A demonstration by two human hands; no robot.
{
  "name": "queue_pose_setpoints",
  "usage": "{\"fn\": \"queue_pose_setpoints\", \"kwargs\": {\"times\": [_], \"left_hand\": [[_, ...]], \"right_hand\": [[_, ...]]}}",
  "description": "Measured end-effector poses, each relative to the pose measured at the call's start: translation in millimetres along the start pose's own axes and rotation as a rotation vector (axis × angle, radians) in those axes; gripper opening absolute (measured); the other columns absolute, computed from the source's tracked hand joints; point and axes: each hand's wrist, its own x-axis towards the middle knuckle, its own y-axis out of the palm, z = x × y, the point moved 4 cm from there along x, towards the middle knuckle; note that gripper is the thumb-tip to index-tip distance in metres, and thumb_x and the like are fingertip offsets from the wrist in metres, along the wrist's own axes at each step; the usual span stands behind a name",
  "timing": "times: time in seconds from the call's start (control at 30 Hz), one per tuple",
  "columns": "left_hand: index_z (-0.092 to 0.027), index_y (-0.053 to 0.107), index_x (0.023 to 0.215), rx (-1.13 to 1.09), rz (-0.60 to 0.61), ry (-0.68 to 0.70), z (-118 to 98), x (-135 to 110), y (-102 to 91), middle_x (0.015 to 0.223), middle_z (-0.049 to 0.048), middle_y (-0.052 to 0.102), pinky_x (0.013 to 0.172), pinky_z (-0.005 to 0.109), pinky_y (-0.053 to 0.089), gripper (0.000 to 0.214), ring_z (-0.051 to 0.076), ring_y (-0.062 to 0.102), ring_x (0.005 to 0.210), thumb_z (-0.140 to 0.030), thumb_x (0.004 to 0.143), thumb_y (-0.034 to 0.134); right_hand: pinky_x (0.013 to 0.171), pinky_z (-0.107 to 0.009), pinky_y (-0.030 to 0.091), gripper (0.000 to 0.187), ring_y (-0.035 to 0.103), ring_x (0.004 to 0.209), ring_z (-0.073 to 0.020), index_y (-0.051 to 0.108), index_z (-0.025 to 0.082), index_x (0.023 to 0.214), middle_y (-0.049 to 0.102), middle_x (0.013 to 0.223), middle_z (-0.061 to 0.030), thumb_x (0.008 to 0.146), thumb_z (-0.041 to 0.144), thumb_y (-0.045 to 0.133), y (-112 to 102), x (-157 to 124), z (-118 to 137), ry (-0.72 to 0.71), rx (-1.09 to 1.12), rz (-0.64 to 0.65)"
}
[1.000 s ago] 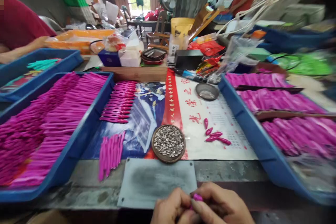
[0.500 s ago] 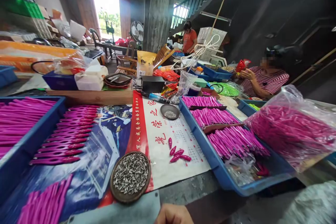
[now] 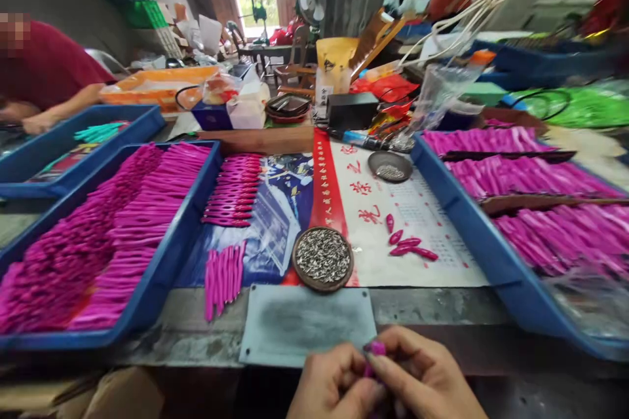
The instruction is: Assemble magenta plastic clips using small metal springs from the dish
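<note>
My left hand point(image 3: 330, 385) and my right hand point(image 3: 421, 376) meet at the table's front edge, fingers closed together on a small magenta plastic piece point(image 3: 376, 347). Most of that piece is hidden by the fingers. Just beyond them lies a grey metal plate point(image 3: 304, 324). Behind the plate stands a round bowl point(image 3: 297, 260) full of small silvery metal parts. To its left is a bunch of magenta plastic strips point(image 3: 225, 278), with a row of magenta forked pieces point(image 3: 230, 191) above. Several darker magenta oval pieces point(image 3: 407, 245) lie on the printed sheet to the right.
A blue tray point(image 3: 170, 270) of magenta strips stands left, another blue tray point(image 3: 506, 288) right. A small dark dish point(image 3: 393, 167) holds tiny parts. Wood strip point(image 3: 275, 140), boxes and bags line the back. A person in a dark red shirt point(image 3: 63, 65) sits far left.
The view has swung left and down, bringing the left trays and a person at far left into sight. Both hands now show, closed on the magenta piece; before, only part of one hand showed.
</note>
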Motion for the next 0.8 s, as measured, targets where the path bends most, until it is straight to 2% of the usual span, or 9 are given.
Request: {"fn": "queue_pose_setpoints", "kwargs": {"times": [0.13,0.23,0.43,0.53,0.67,0.8], "left_hand": [[-0.017,0.053,0.075,0.089,-0.03,-0.003,-12.9,-6.4,5.6,0.061,-0.0008,0.054,0.05,0.022,0.03,0.033,0.009,0.043,0.051,-0.047,0.081,0.064],[-0.016,0.055,0.076,0.124,-0.014,0.019,-16.9,-9.9,7.1,0.065,-0.0002,0.056,0.055,0.023,0.034,0.024,0.01,0.047,0.057,-0.038,0.083,0.063],[-0.015,0.057,0.076,0.011,0.041,0.015,-17.5,-11.5,15.5,0.067,0.0004,0.058,0.057,0.023,0.038,0.031,0.01,0.049,0.057,-0.044,0.083,0.065],[-0.013,0.06,0.078,-0.093,0.045,-0.044,-17.4,-11.4,17.7,0.068,0.0017,0.062,0.057,0.022,0.043,0.031,0.009,0.053,0.056,-0.042,0.08,0.069],[-0.012,0.063,0.085,-0.19,0.048,-0.117,-18.3,-11.9,18.0,0.073,0.0053,0.067,0.058,0.021,0.049,0.03,0.011,0.063,0.06,-0.039,0.077,0.072],[-0.011,0.062,0.086,-0.259,0.039,-0.135,-23.8,-12.2,18.5,0.075,0.0078,0.069,0.056,0.02,0.051,0.032,0.012,0.066,0.061,-0.039,0.076,0.073]], "right_hand": [[0.048,-0.02,0.044,0.042,0.05,0.051,-0.0108,0.065,0.015,0.078,0.058,0.065,-0.0003,0.083,0.057,0.067,-1.8,-12.1,0.1,0.013,-0.043,0.008],[0.047,-0.02,0.043,0.04,0.05,0.049,-0.0104,0.064,0.016,0.077,0.056,0.063,0.0005,0.086,0.055,0.064,-3.9,-16.5,-0.3,-0.003,-0.1,0.009],[0.04,-0.019,0.034,0.046,0.042,0.046,-0.0093,0.056,0.016,0.068,0.049,0.056,0.0024,0.083,0.059,0.065,-3.4,-11.5,2.4,0.005,-0.083,0.031],[0.038,-0.017,0.028,0.049,0.038,0.042,-0.0067,0.051,0.017,0.064,0.047,0.053,0.0041,0.08,0.06,0.069,-1.2,-5.3,2.8,0.041,-0.009,0.06],[0.036,-0.015,0.023,0.047,0.032,0.037,-0.0035,0.049,0.017,0.065,0.045,0.049,0.0065,0.077,0.054,0.074,-1.2,1.9,2.7,0.113,0.123,0.083],[0.035,-0.014,0.02,0.041,0.033,0.036,-0.0031,0.051,0.017,0.065,0.048,0.049,0.0057,0.078,0.047,0.077,-2.3,7.5,10.6,0.135,0.176,0.114]]}}
